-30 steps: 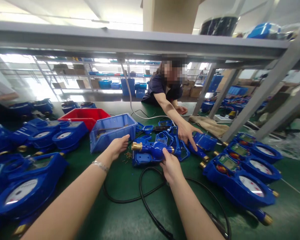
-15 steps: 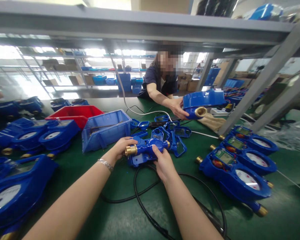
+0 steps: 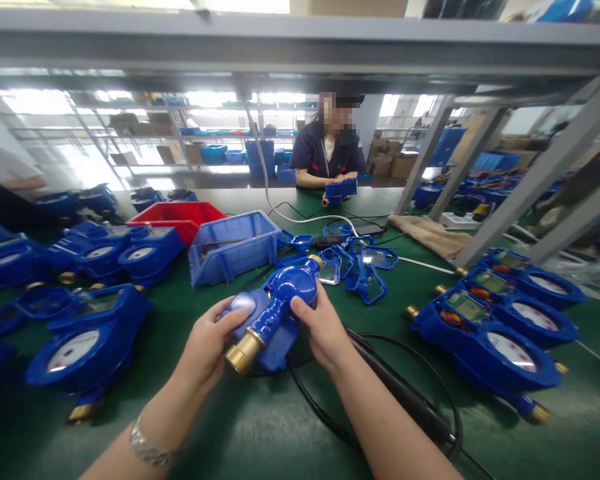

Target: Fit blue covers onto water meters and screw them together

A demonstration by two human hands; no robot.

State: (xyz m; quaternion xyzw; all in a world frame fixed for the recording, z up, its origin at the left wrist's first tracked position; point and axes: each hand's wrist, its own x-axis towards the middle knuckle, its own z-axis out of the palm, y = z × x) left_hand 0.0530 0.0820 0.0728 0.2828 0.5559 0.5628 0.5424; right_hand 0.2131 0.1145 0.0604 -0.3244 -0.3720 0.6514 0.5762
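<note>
A blue meter [image 3: 291, 288] with brass threaded ends is held underside up above the green table, tilted with one brass end toward me. My left hand [image 3: 205, 340] grips its left side, thumb on a round blue part. On the right side, my right hand [image 3: 325, 323] has its thumb against the round body. Just beyond lie several loose blue frames [image 3: 367, 280]. To the right, meters with open tops [image 3: 490, 327] show green circuit boards and white dials. More meters [image 3: 93, 347] rest at the left.
Behind the hands are a blue bin [image 3: 235, 257] and a red bin [image 3: 180, 217]. A black cable and a black rod-like tool [image 3: 405, 387] lie at the right. Across the table, a person [image 3: 327, 153] holds another meter [image 3: 341, 190]. A metal shelf beam crosses overhead.
The meter in my hands has turned and come closer. The person opposite has drawn the other meter back from above the table. The view has shifted, moving the surroundings rightward.
</note>
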